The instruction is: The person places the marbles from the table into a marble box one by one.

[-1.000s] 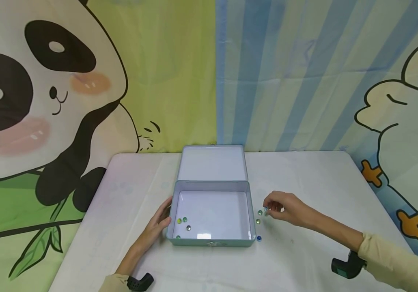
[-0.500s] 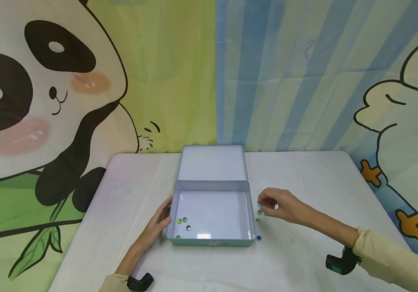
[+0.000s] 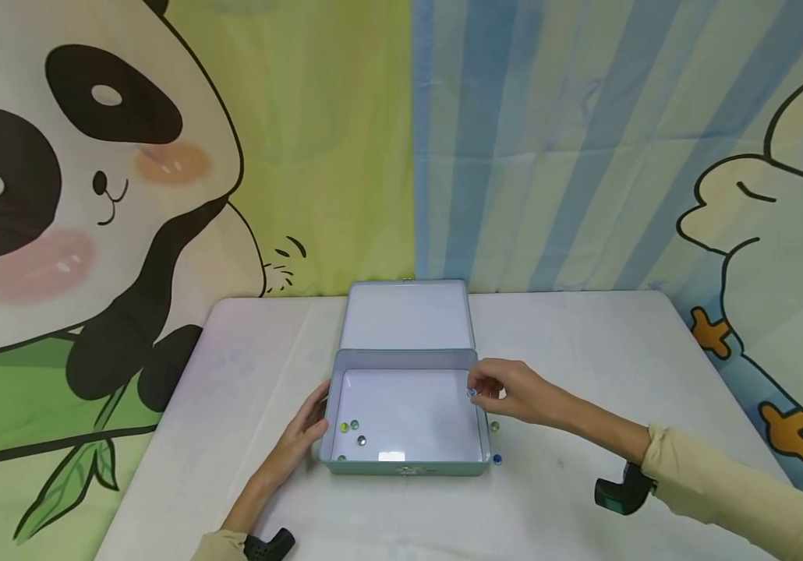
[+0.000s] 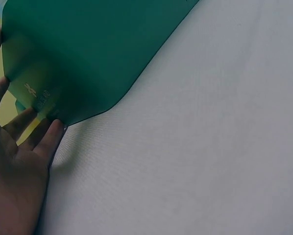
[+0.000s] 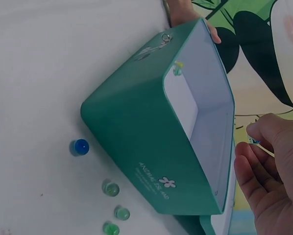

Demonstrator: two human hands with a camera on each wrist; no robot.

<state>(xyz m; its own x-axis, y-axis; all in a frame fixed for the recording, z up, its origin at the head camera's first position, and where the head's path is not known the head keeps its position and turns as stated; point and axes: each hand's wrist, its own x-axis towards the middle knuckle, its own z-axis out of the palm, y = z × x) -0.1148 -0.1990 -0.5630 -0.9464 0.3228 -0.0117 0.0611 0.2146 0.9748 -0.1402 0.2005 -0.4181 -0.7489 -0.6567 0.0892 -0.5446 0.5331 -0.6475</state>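
Green hinged box (image 3: 443, 468): standing open on the white-covered table (image 3: 549, 506), turning its clasp side near, showing white lettering (image 5: 152, 181) and a white flower (image 5: 167, 182) on the right outer wall.
Lid (image 3: 407, 315): leaning back at the far side, showing its pale inner face.
Right hand (image 3: 514, 393): pinching a small glass marble (image 3: 472, 393) between thumb and fingertips, hovering just above the right wall.
Pinched marble: showing blue and pale tints, perhaps clear with a blue core, but mostly hiding between the fingertips.
Left hand (image 3: 299, 436): resting with spread fingers against the left outer wall, touching without closing round anything.
Marbles inside: lying toward the left of the floor, counting one yellow (image 3: 344, 427), one green (image 3: 355, 425), one clear (image 3: 362, 440), plus a second green (image 3: 341, 457) close to the near wall.
Blue marble (image 5: 81, 147): sitting on the table just beside the near right corner.
Three greenish marbles (image 5: 122, 213): lying farther along the right wall, outside.
Backdrop: displaying a panda (image 3: 163, 187) on the left, blue stripes (image 3: 475, 156) toward the right.
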